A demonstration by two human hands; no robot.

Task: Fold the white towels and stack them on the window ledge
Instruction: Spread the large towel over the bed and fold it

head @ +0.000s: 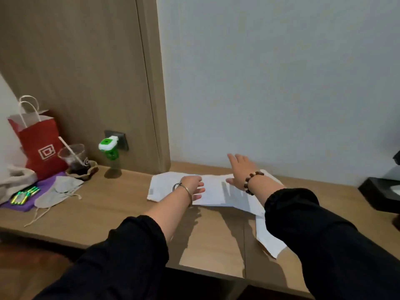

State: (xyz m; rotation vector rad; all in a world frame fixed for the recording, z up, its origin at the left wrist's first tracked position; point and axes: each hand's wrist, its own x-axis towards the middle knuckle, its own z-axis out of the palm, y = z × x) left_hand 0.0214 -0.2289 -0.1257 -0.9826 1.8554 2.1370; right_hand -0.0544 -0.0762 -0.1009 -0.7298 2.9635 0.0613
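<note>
A white towel lies spread on the wooden ledge against the pale wall, one end trailing toward the front right edge. My left hand rests on the towel's left half, fingers pointing right. My right hand hovers over the towel's far edge with straight fingers reaching toward the wall; whether it touches the cloth I cannot tell. Both arms wear black sleeves, and each wrist carries a bracelet.
At the left stand a red paper bag, a plastic cup with a straw, a green plug-in device, cloth pouches and a purple sheet with pens. A black object sits at the right edge.
</note>
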